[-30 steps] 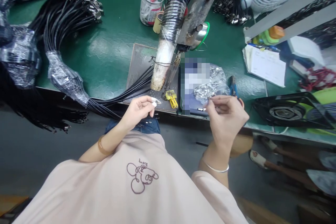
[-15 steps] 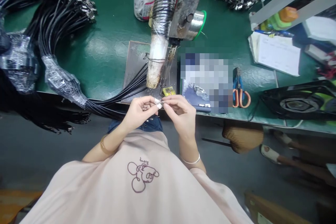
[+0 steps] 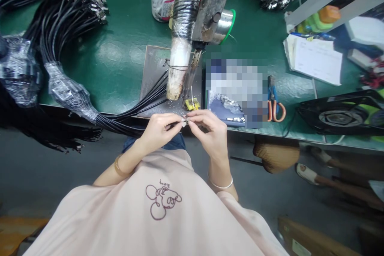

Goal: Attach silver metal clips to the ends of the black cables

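Note:
My left hand (image 3: pixel 157 130) and my right hand (image 3: pixel 211 132) meet at the table's front edge, fingertips pinched together. Between them is a small shiny metal connector (image 3: pixel 185 121), mostly covered by the fingers. Just beyond lies a yellow piece (image 3: pixel 193 104) on a dark board (image 3: pixel 153 64). Beside my left hand runs a bundle of black cables (image 3: pixel 120 122), partly bound in clear wrap (image 3: pixel 70 92). Above the board hang a wrapped suction hose (image 3: pixel 179 60) and a metal soldering stand (image 3: pixel 193 68).
A solder wire reel (image 3: pixel 225 26) is on the stand. Blue-and-orange pliers (image 3: pixel 274 102) lie right of a partly blurred blue tray (image 3: pixel 225 112). A fan (image 3: pixel 340 119) and papers (image 3: pixel 316 61) are farther right. A cup (image 3: pixel 162 2) stands behind; more cables (image 3: pixel 57 24) fill the left.
My right hand has shifted slightly right and turned a little. My left fingers have straightened around the pinch, and slightly more of the metal piece shows. The view has moved slightly.

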Motion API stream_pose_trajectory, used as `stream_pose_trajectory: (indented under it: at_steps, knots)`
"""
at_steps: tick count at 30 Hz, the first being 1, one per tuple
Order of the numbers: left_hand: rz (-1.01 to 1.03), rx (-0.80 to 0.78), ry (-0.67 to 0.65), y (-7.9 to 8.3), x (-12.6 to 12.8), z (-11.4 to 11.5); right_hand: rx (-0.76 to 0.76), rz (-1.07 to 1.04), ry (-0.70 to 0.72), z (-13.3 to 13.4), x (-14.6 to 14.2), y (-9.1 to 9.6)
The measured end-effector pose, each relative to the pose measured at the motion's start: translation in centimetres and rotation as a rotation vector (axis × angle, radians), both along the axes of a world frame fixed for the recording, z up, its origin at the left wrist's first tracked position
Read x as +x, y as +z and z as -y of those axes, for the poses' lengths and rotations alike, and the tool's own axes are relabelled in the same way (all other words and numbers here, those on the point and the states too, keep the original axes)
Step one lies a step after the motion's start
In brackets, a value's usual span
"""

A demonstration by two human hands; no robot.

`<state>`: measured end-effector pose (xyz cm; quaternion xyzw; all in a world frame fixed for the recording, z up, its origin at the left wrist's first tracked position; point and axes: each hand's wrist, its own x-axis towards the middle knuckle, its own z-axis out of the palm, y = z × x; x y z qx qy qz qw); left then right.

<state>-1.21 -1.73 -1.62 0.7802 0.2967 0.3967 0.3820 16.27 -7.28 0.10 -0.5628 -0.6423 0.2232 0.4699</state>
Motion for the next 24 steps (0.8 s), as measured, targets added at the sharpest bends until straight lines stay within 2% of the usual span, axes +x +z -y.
stream_pose_trajectory:
  at_steps: [4,6,7,9,12,15,18,21,24]
  knots:
    - [-0.096,0.221,0.030,-0.3,0.1,0.4,0.005,0.016,-0.034,0.1,-0.2,0.0]
    - [-0.058,0.202,0.052,-0.3,0.3,0.8,-0.024,-0.089,-0.033,0.1,-0.5,-0.2]
    - [-0.024,0.135,0.051,-0.2,0.3,1.0,-0.036,-0.149,-0.034,0.2,-0.8,-0.3]
    - [0.039,-0.093,0.016,0.1,0.4,1.2,-0.036,-0.220,-0.058,0.4,-1.4,-0.5]
    - [0.147,-0.490,-0.068,0.5,0.2,1.1,0.014,-0.194,-0.130,0.6,-2.4,-0.9]
    - [0.297,-0.745,-0.106,0.7,-0.1,0.5,0.025,-0.164,-0.142,0.4,-2.8,-1.2]
    - [0.363,-0.841,-0.079,0.6,-0.3,0.0,0.055,-0.146,-0.185,0.2,-2.5,-1.3]
    - [0.370,-0.841,-0.029,0.5,-0.2,-0.2,0.175,-0.081,-0.244,0.3,-2.1,-1.0]
    - [0.355,-0.815,-0.013,0.5,-0.2,-0.2,0.303,0.074,-0.195,0.5,-2.1,-0.8]
